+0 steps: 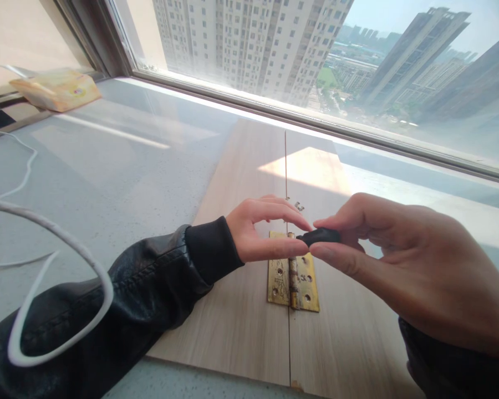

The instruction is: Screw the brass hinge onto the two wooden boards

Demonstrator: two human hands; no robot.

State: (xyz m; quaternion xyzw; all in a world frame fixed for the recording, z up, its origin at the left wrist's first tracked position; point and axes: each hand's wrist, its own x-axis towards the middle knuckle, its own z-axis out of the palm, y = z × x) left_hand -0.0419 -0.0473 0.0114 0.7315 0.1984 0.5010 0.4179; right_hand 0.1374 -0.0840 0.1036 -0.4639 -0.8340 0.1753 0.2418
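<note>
Between the thumb and fingers of my right hand is a small black object, pinched above the boards. The thumb and index fingertips of my left hand meet its left end; whether they grip anything there is too small to tell. Below both hands, a worn brass hinge lies open across the seam of two light wooden boards. Its upper part is partly hidden by my left hand. Several small screws lie by the seam, just beyond my left fingers.
A white cable loops in front of my left sleeve. On the pale speckled counter, a yellow tissue pack sits at the back left. The window frame runs along the far edge.
</note>
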